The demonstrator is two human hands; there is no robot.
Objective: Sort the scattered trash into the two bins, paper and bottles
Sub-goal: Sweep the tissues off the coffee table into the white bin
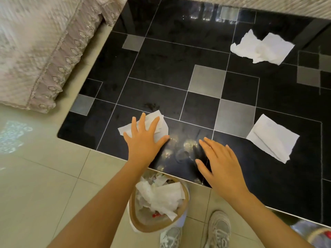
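The black tiled table (pixel 197 86) fills the centre and right of the frame; its glossy top offers little friction, so loose sheets slide on it readily. At the upper left lies a lace-edged cloth (pixel 44 51), well apart from the work.

Three pieces of paper remain on the table. The crumpled paper (pixel 263 47) sits at the upper right. The folded paper (pixel 272 140) lies at the right edge. The near paper (pixel 143 125) lies at lower centre, close to the table's front edge. All three look thin, light and soft: expect them to crumple under a grip and to tear if dragged. Gather each from its middle or bunch it from an edge; do not attempt to lift it by one corner.

The paper bin (pixel 141 221) stands on the floor at bottom centre, just beside the table edge and already well filled with paper. A second bin (pixel 320 235) is only partly visible at the lower right corner.

Your left hand (pixel 145 138) rests flat on the near paper, fingers spread and straight. Your right hand (pixel 222 165) rests on bare table, fingers extended, holding nothing. No bottles are visible. Nothing stands between the near paper and the bin.
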